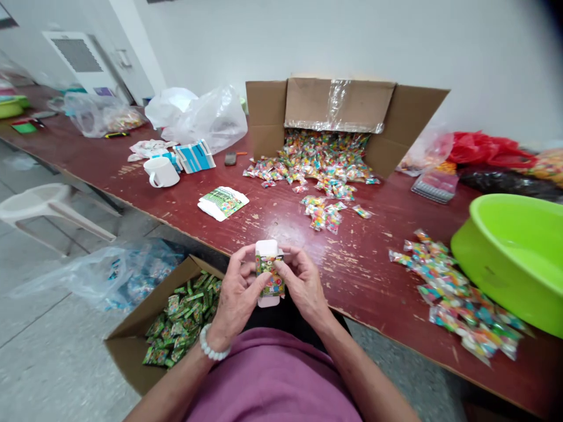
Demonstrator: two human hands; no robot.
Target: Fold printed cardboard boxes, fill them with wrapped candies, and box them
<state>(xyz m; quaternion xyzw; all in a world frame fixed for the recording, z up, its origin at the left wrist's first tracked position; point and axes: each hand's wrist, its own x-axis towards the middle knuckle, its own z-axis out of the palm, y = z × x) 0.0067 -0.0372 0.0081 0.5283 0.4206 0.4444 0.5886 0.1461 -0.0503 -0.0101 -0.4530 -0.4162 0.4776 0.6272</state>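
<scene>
Between my two hands, at the table's front edge, is a small printed carton point(270, 275) with white flaps standing out at its top and bottom. My left hand point(241, 293) grips its left side, thumb on the front. On the other side, my right hand point(304, 282) pinches it with the thumb across the printed face. Beyond my hands lies a small group of candy packets point(323, 212) in clear wrappers. A stack of flattened printed cartons point(223, 203) rests on the table to the left.
A tipped cardboard box point(341, 105) spills candy packets at the back. A green basin point(497, 258) and more packets point(461, 299) are at right. Below left, an open box point(127, 346) holds many filled cartons. A white mug point(161, 173) and plastic stool point(48, 202) stand left.
</scene>
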